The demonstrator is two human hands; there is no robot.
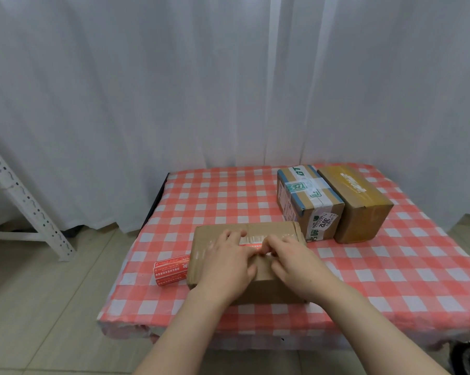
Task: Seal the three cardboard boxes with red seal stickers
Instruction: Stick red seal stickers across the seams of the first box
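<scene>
A brown cardboard box (266, 230) lies near the front of the checked table. Both hands rest on its top. My left hand (228, 262) lies flat with fingers spread over the lid. My right hand (293, 263) pinches a red seal sticker (251, 243) at the box's centre seam; only a strip of the sticker shows between the fingers. A stack of red seal stickers (170, 269) lies on the table against the box's left side. Two more boxes stand at the back right: one with green and white tape (307, 198), one plain brown (361, 201).
The table has a red and white checked cloth (390, 266) and stands before a white curtain (228, 77). A white perforated metal frame (25, 201) leans at the left on the tiled floor (52, 307).
</scene>
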